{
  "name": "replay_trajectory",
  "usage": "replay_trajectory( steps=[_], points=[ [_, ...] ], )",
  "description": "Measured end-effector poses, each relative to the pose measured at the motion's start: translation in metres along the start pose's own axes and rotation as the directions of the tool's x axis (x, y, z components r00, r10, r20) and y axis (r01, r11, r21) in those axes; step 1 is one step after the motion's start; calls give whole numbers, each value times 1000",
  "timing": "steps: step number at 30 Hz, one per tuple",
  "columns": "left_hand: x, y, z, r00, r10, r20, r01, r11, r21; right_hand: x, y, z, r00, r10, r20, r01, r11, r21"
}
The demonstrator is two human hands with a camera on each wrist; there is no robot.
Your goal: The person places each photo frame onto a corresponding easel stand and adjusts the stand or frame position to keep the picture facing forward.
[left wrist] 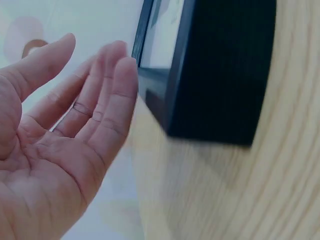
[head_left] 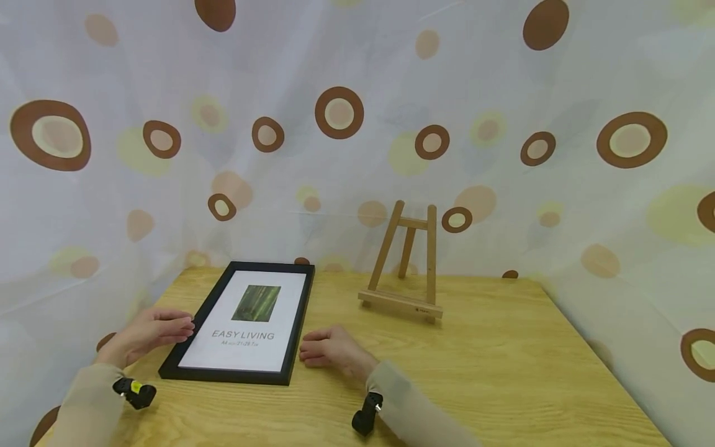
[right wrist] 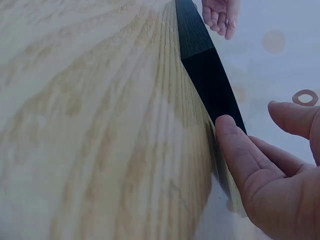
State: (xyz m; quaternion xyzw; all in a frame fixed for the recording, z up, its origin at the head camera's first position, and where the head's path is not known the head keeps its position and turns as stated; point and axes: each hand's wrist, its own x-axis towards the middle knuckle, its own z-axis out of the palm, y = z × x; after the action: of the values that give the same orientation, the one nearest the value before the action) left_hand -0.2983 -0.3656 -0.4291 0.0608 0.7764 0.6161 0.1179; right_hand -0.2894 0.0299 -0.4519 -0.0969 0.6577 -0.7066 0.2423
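A black picture frame point(head_left: 246, 326) lies flat on the table, showing a white sheet with a small green picture and the words EASY LIVING. On its left side is my left hand point(head_left: 148, 332), fingers extended close to the border. Seen from the left wrist, the hand point(left wrist: 75, 130) has loosely straight fingers, thumb apart, near the frame's black side point(left wrist: 222, 70). My right hand point(head_left: 337, 352) is just beyond the right border, holding nothing. In the right wrist view its fingers point(right wrist: 242, 155) reach toward the frame point(right wrist: 210, 75); whether they touch is unclear.
A small wooden easel point(head_left: 404, 298) stands toward the back of the wooden table point(head_left: 503, 354), right of the frame. Behind and at both sides hangs a white curtain point(head_left: 357, 167) with brown and yellow circles. Each wrist wears a small black device.
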Motion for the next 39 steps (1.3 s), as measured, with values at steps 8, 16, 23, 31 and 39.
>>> replay_trajectory(
  steps=[8, 16, 23, 31, 39],
  points=[
    [-6, -12, -12, 1000, -16, -1, 16, 998, -63, 2, 2, 5, 1000, 14, 8, -14, 1000, 12],
    [-8, -13, -12, 993, -116, 7, 116, 991, -72, 4, 1, 6, 1000, 24, 6, -24, 1000, 11],
    [-11, -10, -11, 980, -199, 16, 200, 975, -96, 7, -1, 8, 997, 71, -6, -70, 997, 18],
    [-9, -12, -12, 979, -176, 100, 191, 966, -173, 8, 0, 7, 996, 74, -44, -73, 997, 21],
    [-14, -14, -16, 970, -158, 185, 202, 946, -252, 6, 2, 11, 997, 55, -52, -49, 993, 112]
  ],
)
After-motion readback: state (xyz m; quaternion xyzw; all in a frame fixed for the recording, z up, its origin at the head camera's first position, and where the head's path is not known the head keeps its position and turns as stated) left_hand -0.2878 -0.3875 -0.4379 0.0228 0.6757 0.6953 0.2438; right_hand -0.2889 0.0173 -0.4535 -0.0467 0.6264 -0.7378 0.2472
